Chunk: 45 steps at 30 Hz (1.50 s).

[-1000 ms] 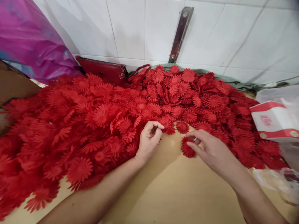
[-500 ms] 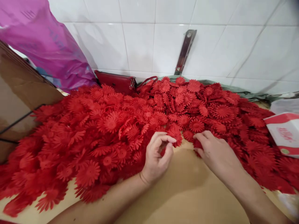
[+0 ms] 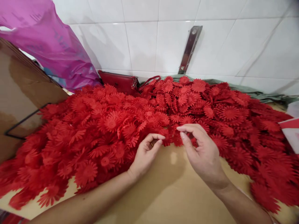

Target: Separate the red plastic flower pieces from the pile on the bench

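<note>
My left hand is at the middle, with thumb and forefinger pinched at the edge of a red artificial flower. My right hand faces it from the right. Its thumb and forefinger are drawn close together over red petals; what lies between the tips is too small to make out. A large heap of flat red artificial flowers with narrow petals spreads behind and to both sides of my hands. Some flowers on the right lie in close stacks.
A tan tabletop shows between my forearms. Cardboard and a purple plastic bag stand at the left. A red purse lies behind the heap by the tiled wall. A metal bracket is on the wall. A red-and-white item sits far right.
My right hand has come left and turned, its fingertips moving from the right side of the heap towards my left hand. My left hand has shifted slightly left. The view has swung a little.
</note>
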Motion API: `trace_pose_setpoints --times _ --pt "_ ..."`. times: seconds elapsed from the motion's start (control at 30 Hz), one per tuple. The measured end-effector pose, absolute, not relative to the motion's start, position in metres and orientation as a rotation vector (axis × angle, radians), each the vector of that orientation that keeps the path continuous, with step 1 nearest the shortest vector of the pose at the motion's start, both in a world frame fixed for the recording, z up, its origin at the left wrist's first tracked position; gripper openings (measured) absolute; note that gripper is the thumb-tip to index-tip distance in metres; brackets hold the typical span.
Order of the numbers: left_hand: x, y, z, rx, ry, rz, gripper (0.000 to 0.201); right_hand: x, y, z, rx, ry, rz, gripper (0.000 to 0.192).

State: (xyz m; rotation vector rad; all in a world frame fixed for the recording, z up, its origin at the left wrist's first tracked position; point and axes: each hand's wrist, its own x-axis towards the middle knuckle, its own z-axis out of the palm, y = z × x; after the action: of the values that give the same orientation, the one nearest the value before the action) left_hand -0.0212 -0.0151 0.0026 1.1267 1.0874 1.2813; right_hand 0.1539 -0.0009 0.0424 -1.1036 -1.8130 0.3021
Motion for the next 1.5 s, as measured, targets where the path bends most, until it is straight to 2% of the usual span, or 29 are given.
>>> trace_pose_setpoints --times 0.17,0.33,0.47,0.67,0.83,1.07,1.13,1.23,1.33,1.5 --pt "-0.036 -0.014 0.000 1.098 1.068 1.332 0.019 0.134 0.000 0.011 -0.997 -1.793 0.257 0.011" --pt "-0.030 -0.016 -0.002 1.072 0.958 1.326 0.027 0.137 -0.003 0.002 -1.054 -1.842 0.244 0.016" --pt "-0.031 -0.015 0.000 1.030 0.932 1.273 0.036 0.139 -0.004 0.002 -1.091 -1.862 0.380 0.006" --pt "-0.032 -0.012 -0.001 1.018 0.920 1.237 0.045 0.139 -0.002 0.001 -1.060 -1.779 0.578 0.012" --pt "-0.034 -0.012 -0.002 1.007 0.917 1.239 0.038 0.140 -0.003 -0.003 -1.096 -1.642 0.804 0.011" --pt "-0.032 -0.015 -0.002 0.996 0.952 1.305 0.039 0.145 0.005 -0.012 -1.104 -1.304 1.186 0.015" --pt "-0.033 -0.015 -0.003 1.017 0.960 1.339 0.030 0.146 0.008 -0.010 -1.076 -1.188 1.257 0.016" --pt "-0.036 -0.015 -0.002 1.184 1.055 1.331 0.004 0.145 0.011 -0.004 -1.031 -1.080 1.351 0.017" --pt "-0.037 -0.016 0.000 1.356 1.176 1.286 0.019 0.145 0.012 0.001 -1.021 -1.084 1.382 0.020" --pt "-0.033 -0.017 0.001 1.276 1.173 1.298 0.023 0.143 0.005 0.001 -1.035 -1.194 1.428 0.021"
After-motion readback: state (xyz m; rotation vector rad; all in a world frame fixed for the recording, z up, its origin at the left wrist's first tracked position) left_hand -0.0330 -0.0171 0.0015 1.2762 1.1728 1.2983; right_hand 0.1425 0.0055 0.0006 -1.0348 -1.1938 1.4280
